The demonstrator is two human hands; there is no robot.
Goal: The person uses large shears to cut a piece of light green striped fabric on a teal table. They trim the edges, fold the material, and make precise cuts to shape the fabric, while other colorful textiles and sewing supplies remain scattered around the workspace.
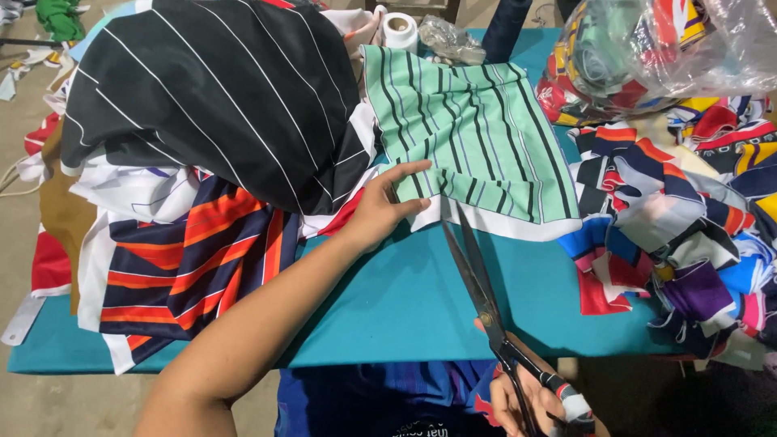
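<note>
Scissors [477, 275] in right hand [526, 396], fingers gripping, tips toward green striped fabric [477, 129], left hand [384, 206] flat.

The green striped cloth [477, 133] looks soft and smooth. The scissors [477, 283] have dark, dull metal blades. The bench [405, 307] has a matt teal cloth cover. The bag [647, 44] is clear, shiny, crinkly plastic. The black striped cloth [218, 89] looks silky.

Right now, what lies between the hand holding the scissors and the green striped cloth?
Only the scissors' long blades over bare teal table, running from the right hand to the green striped cloth, in the head view.
</note>
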